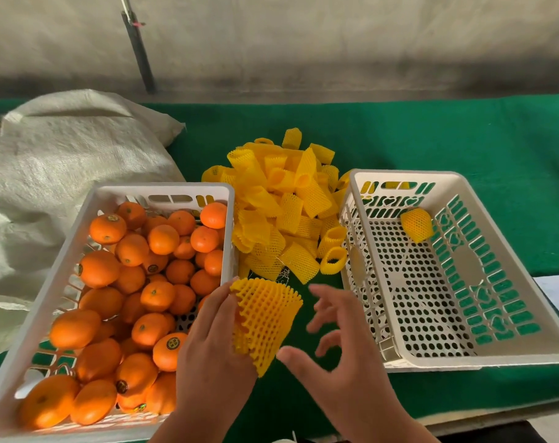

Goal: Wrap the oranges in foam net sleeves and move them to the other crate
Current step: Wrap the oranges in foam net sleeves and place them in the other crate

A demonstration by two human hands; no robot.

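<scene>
Both hands were noted nearest the lens: the left hand [212, 343] held a stretched foam net sleeve [263, 324], mouth toward the right hand [338, 343], which was spread wide, empty, just beside it. Oranges [137, 302] lay leftward in the full crate [41, 308], nearer the left hand. Beyond, the sleeve pile [281, 206]; one wrapped orange [417, 224] sat in the far corner of the other crate [511, 273].

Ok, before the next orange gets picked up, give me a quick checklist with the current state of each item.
1. Sleeve in hand: ok, left hand holds a foam net sleeve.
2. Sleeve opened up: ok, stretched over the fingers.
3. Right hand free: ok, open, empty.
4. Oranges available: ok, left crate full.
5. Room in right crate: ok, one wrapped orange inside.
6. Spare sleeves: ok, piled between crates.
</scene>
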